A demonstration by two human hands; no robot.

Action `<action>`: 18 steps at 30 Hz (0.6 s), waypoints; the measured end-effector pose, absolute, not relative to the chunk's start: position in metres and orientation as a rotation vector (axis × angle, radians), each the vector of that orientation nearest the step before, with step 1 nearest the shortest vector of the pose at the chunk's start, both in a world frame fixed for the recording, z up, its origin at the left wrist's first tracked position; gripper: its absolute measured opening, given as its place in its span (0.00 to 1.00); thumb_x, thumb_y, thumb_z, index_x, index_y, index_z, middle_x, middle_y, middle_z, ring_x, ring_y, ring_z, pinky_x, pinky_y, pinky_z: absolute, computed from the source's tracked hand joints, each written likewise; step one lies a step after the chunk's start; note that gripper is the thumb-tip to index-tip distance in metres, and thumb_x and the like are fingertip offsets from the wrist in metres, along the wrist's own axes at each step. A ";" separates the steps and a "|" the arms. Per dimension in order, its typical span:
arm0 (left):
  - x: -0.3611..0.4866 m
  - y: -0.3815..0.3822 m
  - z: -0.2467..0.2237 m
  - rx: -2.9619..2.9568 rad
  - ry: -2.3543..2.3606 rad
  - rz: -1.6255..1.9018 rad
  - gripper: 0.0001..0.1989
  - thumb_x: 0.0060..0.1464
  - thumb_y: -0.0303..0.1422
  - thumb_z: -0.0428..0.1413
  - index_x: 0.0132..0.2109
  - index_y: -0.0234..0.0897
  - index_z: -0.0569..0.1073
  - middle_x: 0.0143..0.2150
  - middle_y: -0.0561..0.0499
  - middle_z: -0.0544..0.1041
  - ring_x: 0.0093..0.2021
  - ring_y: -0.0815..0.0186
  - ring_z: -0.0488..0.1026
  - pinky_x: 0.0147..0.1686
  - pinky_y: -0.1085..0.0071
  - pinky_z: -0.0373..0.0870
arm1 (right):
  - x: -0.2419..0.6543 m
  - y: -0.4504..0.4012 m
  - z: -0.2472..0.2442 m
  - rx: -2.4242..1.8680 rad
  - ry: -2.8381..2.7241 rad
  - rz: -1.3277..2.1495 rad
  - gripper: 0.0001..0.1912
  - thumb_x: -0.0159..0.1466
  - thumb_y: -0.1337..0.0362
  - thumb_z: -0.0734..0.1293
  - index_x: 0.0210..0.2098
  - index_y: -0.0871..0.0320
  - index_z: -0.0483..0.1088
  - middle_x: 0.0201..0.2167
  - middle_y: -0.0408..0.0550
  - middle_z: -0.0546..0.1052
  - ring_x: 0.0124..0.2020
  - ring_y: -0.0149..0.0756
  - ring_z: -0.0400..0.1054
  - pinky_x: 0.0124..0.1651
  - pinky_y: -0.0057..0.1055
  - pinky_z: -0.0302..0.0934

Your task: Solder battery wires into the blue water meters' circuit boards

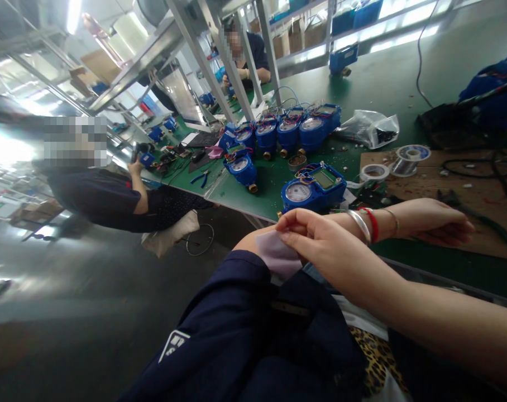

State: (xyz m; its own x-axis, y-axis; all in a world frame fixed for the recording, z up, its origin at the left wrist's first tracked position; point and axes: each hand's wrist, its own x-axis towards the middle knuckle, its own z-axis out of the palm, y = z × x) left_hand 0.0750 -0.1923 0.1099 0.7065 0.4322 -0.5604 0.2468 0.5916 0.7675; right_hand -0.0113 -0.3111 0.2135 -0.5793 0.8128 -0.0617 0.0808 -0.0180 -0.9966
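My right hand (pixel 316 237) pinches a thin pale pink sheet (pixel 278 254) between thumb and fingers, against my left forearm near the rolled navy sleeve (pixel 224 301). Beyond it my left hand (pixel 444 223) extends to the right over the bench, fingers loosely bent and apart, with nothing seen in it. A silver bangle (pixel 359 226) and a red band (pixel 371 224) circle the left wrist. Just behind my hands lies a blue meter (pixel 314 190) with a round dial, a small display and loose wires.
Several blue meters (pixel 289 128) stand in a row on the green bench (pixel 262 192). Blue pliers (pixel 200 178), a plastic bag (pixel 368 127), a solder spool (pixel 409 162) and dark-handled pliers (pixel 479 218) lie about. One person sits left; another works behind the metal posts.
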 end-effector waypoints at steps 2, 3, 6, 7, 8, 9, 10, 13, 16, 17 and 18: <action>0.077 -0.192 0.107 0.945 0.806 0.107 0.11 0.58 0.28 0.47 0.27 0.34 0.68 0.23 0.53 0.72 0.25 0.74 0.70 0.31 0.78 0.69 | -0.015 -0.309 0.207 -0.911 -1.656 1.643 0.05 0.60 0.70 0.60 0.36 0.57 0.65 0.34 0.47 0.76 0.37 0.35 0.72 0.37 0.29 0.67; 0.078 -0.191 0.105 0.947 0.794 0.106 0.11 0.58 0.28 0.47 0.28 0.33 0.68 0.23 0.53 0.72 0.25 0.74 0.71 0.30 0.79 0.69 | -0.016 -0.309 0.205 -0.906 -1.651 1.630 0.06 0.60 0.71 0.60 0.37 0.57 0.65 0.35 0.47 0.76 0.38 0.34 0.72 0.39 0.29 0.67; 0.082 -0.191 0.101 0.972 0.758 0.125 0.09 0.57 0.28 0.48 0.29 0.33 0.68 0.23 0.53 0.72 0.24 0.74 0.71 0.27 0.79 0.68 | -0.016 -0.308 0.203 -0.850 -1.723 1.517 0.07 0.61 0.72 0.59 0.37 0.57 0.65 0.35 0.47 0.76 0.39 0.34 0.71 0.43 0.30 0.66; 0.082 -0.192 0.100 0.982 0.752 0.134 0.09 0.57 0.28 0.48 0.30 0.32 0.68 0.23 0.53 0.72 0.23 0.74 0.71 0.27 0.79 0.68 | -0.016 -0.308 0.204 -0.833 -1.771 1.454 0.07 0.61 0.73 0.59 0.37 0.58 0.65 0.35 0.47 0.76 0.39 0.34 0.71 0.44 0.30 0.65; 0.082 -0.192 0.100 0.990 0.753 0.138 0.08 0.57 0.28 0.48 0.30 0.32 0.68 0.23 0.54 0.72 0.23 0.74 0.71 0.26 0.79 0.68 | -0.015 -0.308 0.206 -0.817 -1.824 1.392 0.07 0.62 0.73 0.59 0.37 0.58 0.66 0.35 0.46 0.76 0.39 0.34 0.71 0.44 0.31 0.65; 0.082 -0.193 0.100 0.997 0.758 0.132 0.08 0.57 0.28 0.48 0.30 0.32 0.68 0.23 0.54 0.71 0.22 0.74 0.71 0.26 0.79 0.68 | -0.014 -0.309 0.207 -0.804 -1.873 1.336 0.07 0.62 0.73 0.60 0.38 0.58 0.66 0.35 0.46 0.75 0.39 0.34 0.70 0.43 0.30 0.64; 0.082 -0.193 0.100 1.002 0.765 0.126 0.08 0.57 0.28 0.48 0.30 0.32 0.67 0.23 0.54 0.71 0.22 0.75 0.71 0.26 0.79 0.68 | -0.014 -0.310 0.209 -0.798 -1.914 1.289 0.07 0.62 0.73 0.60 0.38 0.59 0.66 0.34 0.46 0.75 0.38 0.34 0.70 0.42 0.30 0.64; 0.080 -0.194 0.103 1.011 0.776 0.105 0.08 0.57 0.28 0.48 0.30 0.33 0.67 0.23 0.54 0.71 0.23 0.74 0.71 0.27 0.80 0.69 | -0.012 -0.314 0.212 -0.774 -2.001 1.181 0.08 0.63 0.74 0.59 0.39 0.59 0.67 0.33 0.45 0.75 0.35 0.33 0.70 0.38 0.28 0.63; 0.080 -0.195 0.105 1.005 0.790 0.099 0.08 0.57 0.28 0.48 0.30 0.33 0.67 0.23 0.55 0.71 0.22 0.75 0.71 0.27 0.80 0.69 | -0.011 -0.313 0.212 -0.740 -2.103 1.032 0.08 0.64 0.73 0.59 0.39 0.60 0.67 0.33 0.46 0.76 0.36 0.34 0.70 0.39 0.29 0.63; 0.080 -0.196 0.105 1.004 0.791 0.096 0.08 0.57 0.28 0.48 0.30 0.33 0.67 0.23 0.55 0.71 0.22 0.75 0.71 0.27 0.80 0.69 | -0.011 -0.311 0.211 -0.712 -2.132 0.960 0.08 0.64 0.73 0.58 0.39 0.60 0.67 0.35 0.48 0.76 0.38 0.36 0.71 0.42 0.31 0.63; 0.080 -0.196 0.105 1.005 0.789 0.090 0.07 0.56 0.28 0.48 0.30 0.33 0.67 0.23 0.55 0.71 0.23 0.75 0.71 0.27 0.81 0.69 | -0.011 -0.308 0.209 -0.685 -2.150 0.890 0.09 0.64 0.73 0.58 0.39 0.61 0.68 0.36 0.49 0.76 0.40 0.37 0.70 0.45 0.33 0.63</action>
State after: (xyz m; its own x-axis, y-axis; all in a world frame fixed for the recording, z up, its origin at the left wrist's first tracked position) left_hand 0.0802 -0.1962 0.1054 0.7255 0.4126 -0.5508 0.2777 0.5568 0.7829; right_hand -0.0110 -0.3079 0.2092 -0.6144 0.6799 0.4004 0.1979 0.6240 -0.7559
